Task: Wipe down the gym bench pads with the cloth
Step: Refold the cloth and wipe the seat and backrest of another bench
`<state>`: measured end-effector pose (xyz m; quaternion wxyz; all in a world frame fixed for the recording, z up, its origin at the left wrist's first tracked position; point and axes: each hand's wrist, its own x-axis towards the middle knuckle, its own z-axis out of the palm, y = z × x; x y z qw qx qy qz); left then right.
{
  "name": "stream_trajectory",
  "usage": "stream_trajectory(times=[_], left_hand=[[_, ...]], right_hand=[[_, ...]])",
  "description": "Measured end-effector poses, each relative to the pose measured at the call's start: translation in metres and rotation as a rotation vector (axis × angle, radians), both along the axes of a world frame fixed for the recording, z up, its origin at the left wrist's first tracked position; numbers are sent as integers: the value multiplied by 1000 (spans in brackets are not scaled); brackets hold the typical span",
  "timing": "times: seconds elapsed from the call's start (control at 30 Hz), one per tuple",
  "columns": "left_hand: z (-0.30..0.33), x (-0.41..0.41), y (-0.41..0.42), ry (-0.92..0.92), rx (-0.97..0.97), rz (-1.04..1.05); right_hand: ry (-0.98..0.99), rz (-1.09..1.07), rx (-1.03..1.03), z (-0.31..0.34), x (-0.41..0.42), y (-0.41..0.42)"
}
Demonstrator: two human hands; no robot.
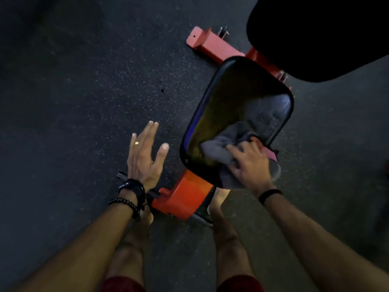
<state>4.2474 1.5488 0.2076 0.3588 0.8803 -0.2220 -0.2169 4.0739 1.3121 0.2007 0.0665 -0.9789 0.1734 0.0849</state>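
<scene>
Head view: the right hand (249, 163) grips the grey cloth (219, 149) bunched on the seat pad's (235, 98) near corner; the left hand (145, 152) hovers spread, empty. The back pad (315, 39) likely remains unwiped.

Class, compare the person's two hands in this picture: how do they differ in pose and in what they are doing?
The right hand grips the grey cloth with curled fingers on the seat pad; the left hand holds nothing, fingers straight, over the floor beside the pad. The left hand wears a ring, the right shows none. The left wrist carries several dark bracelets, the right one band. Both show their backs.
</scene>
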Motion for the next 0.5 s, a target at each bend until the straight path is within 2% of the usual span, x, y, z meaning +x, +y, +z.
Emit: stream_trajectory(times=[0.1, 0.13, 0.17, 0.2, 0.23, 0.3, 0.33, 0.5], left_hand=[[24, 9, 38, 100, 77, 0], [35, 10, 52, 137, 92, 4], [46, 11, 66, 177, 104, 12], [58, 11, 82, 220, 113, 21], [71, 12, 99, 261, 118, 42], [102, 13, 142, 282, 105, 117], [118, 14, 166, 255, 98, 163], [194, 21, 303, 148, 60, 587]], right_hand=[[20, -798, 33, 14, 8, 49], [50, -1004, 120, 21, 20, 77], [108, -1104, 225, 30, 35, 104], [168, -1078, 325, 41, 51, 128], [234, -938, 436, 52, 68, 149], [386, -532, 594, 82, 103, 194], [407, -372, 592, 98, 122, 217], [213, -81, 582, 184, 207, 341]])
